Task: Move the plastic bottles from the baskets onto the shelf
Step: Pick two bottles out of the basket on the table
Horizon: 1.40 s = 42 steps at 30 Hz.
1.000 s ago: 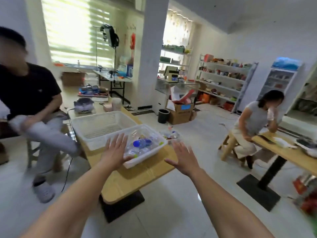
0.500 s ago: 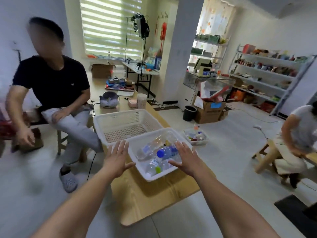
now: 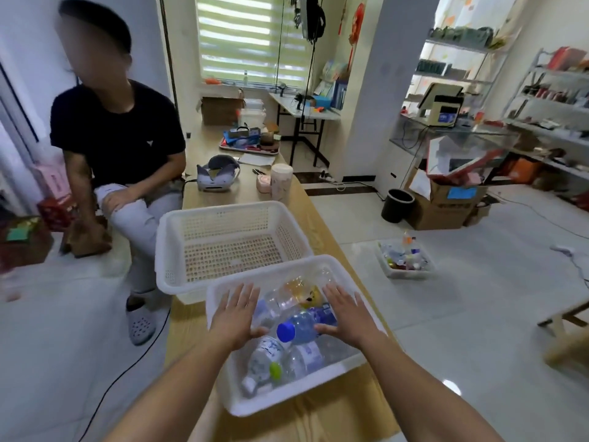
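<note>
Both forearms reach forward from the bottom edge, palms down. Left hand [image 3: 237, 317]: fingers straight and spread, over the left side of the near basket [image 3: 287, 398], holding nothing. Right hand [image 3: 349, 317]: same spread pose over the right side, thumb against or just beside the blue-capped bottle [image 3: 302, 327]; can't tell if it touches. Bottles lie piled on their sides in the near basket, green-capped bottle [image 3: 264, 362] nearest the front. Basket sits on the counter [image 3: 318, 419], second basket [image 3: 223, 237] just behind. Shelf [image 3: 548, 122] is well apart, far right.
</note>
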### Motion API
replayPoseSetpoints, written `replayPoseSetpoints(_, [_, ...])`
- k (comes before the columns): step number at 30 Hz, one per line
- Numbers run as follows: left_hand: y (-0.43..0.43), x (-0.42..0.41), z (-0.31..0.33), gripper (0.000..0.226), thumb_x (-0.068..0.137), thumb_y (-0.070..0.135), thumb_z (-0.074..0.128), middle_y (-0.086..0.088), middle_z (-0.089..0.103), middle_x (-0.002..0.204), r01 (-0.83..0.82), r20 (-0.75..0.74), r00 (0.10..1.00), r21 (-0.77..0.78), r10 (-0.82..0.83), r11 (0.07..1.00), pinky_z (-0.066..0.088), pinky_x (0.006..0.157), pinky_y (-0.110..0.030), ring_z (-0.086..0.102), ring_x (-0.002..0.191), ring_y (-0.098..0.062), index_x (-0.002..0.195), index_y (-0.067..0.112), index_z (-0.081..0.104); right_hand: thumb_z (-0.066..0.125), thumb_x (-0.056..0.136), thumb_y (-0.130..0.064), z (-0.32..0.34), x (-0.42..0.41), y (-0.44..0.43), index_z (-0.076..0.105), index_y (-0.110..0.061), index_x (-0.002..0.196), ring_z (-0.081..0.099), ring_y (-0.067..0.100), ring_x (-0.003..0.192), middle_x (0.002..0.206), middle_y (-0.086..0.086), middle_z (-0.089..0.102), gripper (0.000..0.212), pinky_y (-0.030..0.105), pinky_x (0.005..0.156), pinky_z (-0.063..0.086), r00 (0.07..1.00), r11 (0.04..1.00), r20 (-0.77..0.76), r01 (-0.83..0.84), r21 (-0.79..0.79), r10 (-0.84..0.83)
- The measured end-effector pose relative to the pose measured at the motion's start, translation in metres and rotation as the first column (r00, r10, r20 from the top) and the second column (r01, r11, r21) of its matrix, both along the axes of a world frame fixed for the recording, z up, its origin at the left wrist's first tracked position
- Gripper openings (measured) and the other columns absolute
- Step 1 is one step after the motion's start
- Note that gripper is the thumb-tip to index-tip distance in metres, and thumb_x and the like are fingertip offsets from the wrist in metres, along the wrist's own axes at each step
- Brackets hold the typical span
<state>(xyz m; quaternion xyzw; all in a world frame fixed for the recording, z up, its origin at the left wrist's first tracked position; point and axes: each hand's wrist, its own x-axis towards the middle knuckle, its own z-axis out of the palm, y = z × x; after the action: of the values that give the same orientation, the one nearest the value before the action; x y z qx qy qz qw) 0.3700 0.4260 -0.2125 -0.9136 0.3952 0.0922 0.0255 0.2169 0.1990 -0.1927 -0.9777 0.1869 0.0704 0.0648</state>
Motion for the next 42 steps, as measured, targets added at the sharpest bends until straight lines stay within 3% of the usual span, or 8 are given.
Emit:
replayPoseSetpoints(4, [-0.025, 0.007, -0.018, 0.093, 0.093, 0.059, 0.041, -0.008, -0.017, 0.161, -0.066, -0.105, 0.992, 0.036, 0.07, 0.997, -0.004, 0.12, -0.04, -0.011, 0.149, -0.024, 0.153, 0.012, -0.013, 0.058, 0.083, -0.062, -0.023, 0.016, -0.031, -0.004, -0.025, 0.155, -0.003, 0.014, 0.15, 0.163, -0.006, -0.003, 0.102, 0.042, 0.119, -0.004, 0.989, 0.994, -0.106, -0.103, 0.038, 0.107])
replayPoseSetpoints(8, [-0.041, 0.022, -0.032, 0.083, 0.097, 0.046, 0.047, -0.012, 0.014, 0.16, -0.204, -0.191, 0.96, 0.021, 0.204, 0.979, 0.019, 0.117, -0.037, 0.021, 0.146, -0.026, 0.153, 0.006, 0.0, 0.067, 0.084, -0.042, -0.034, 0.032, -0.047, 0.001, -0.03, 0.155, -0.002, 0.013, 0.15, 0.163, -0.009, 0.001, 0.098, 0.042, 0.121, -0.004, 0.958, 0.97, -0.149, -0.244, 0.015, 0.244])
replayPoseSetpoints(13, [-0.053, 0.03, -0.047, 0.061, 0.09, 0.033, 0.061, -0.009, 0.046, 0.141, -0.304, -0.23, 0.926, 0.013, 0.299, 0.952, 0.04, 0.102, -0.034, 0.05, 0.124, -0.025, 0.14, 0.012, 0.033, 0.066, 0.084, -0.038, -0.05, 0.045, -0.048, 0.012, -0.033, 0.154, 0.019, 0.01, 0.147, 0.157, -0.008, 0.028, 0.089, 0.04, 0.117, -0.021, 0.921, 0.924, -0.094, -0.382, -0.03, 0.378])
replayPoseSetpoints(22, [-0.064, 0.032, -0.055, 0.078, 0.075, 0.037, 0.076, -0.011, 0.04, 0.137, -0.338, -0.2, 0.916, 0.083, 0.348, 0.938, 0.04, 0.102, -0.035, 0.043, 0.122, -0.026, 0.138, 0.015, 0.035, 0.066, 0.084, -0.04, -0.058, 0.049, -0.048, 0.026, -0.03, 0.149, 0.033, 0.009, 0.141, 0.151, -0.008, 0.041, 0.077, 0.038, 0.11, -0.03, 0.913, 0.912, -0.032, -0.409, -0.032, 0.408])
replayPoseSetpoints(27, [-0.063, 0.029, -0.052, 0.065, 0.068, 0.036, 0.082, -0.007, 0.043, 0.128, -0.375, -0.183, 0.907, 0.062, 0.38, 0.925, 0.044, 0.097, -0.032, 0.044, 0.116, -0.023, 0.122, 0.016, 0.05, 0.068, 0.082, -0.042, -0.05, 0.056, -0.045, 0.023, -0.028, 0.15, 0.029, 0.012, 0.144, 0.155, -0.006, 0.033, 0.084, 0.044, 0.117, -0.02, 0.907, 0.91, -0.112, -0.412, -0.044, 0.405])
replayPoseSetpoints(33, [-0.048, 0.05, -0.014, 0.087, 0.077, 0.022, 0.072, -0.007, 0.051, 0.132, -0.312, -0.129, 0.944, -0.052, 0.303, 0.949, 0.049, 0.092, -0.037, 0.051, 0.119, -0.027, 0.147, 0.018, 0.022, 0.077, 0.073, -0.032, -0.043, 0.066, -0.046, 0.038, -0.028, 0.138, 0.032, 0.017, 0.139, 0.142, -0.004, 0.043, 0.075, 0.039, 0.12, -0.01, 0.878, 0.889, -0.186, -0.456, -0.049, 0.441])
replayPoseSetpoints(38, [-0.033, 0.087, 0.036, 0.068, 0.081, 0.024, 0.067, 0.003, 0.052, 0.127, -0.017, 0.211, 0.977, 0.006, 0.015, 1.0, 0.03, 0.105, -0.037, 0.048, 0.119, -0.023, 0.141, 0.028, 0.036, 0.076, 0.072, -0.034, -0.05, 0.059, -0.054, 0.037, -0.035, 0.136, 0.027, 0.024, 0.144, 0.144, -0.003, 0.045, 0.075, 0.039, 0.122, 0.015, 0.956, 0.946, -0.052, -0.278, 0.165, 0.289])
replayPoseSetpoints(42, [-0.029, 0.091, 0.039, 0.06, 0.079, -0.003, 0.058, 0.004, 0.046, 0.13, 0.264, 0.277, 0.912, 0.163, -0.301, 0.951, 0.002, 0.119, -0.042, 0.034, 0.132, -0.021, 0.128, 0.028, 0.041, 0.08, 0.065, -0.04, -0.045, 0.06, -0.05, 0.035, -0.033, 0.137, 0.02, 0.027, 0.146, 0.142, -0.007, 0.049, 0.085, 0.036, 0.113, 0.029, 0.992, 0.939, -0.023, -0.107, 0.326, 0.121])
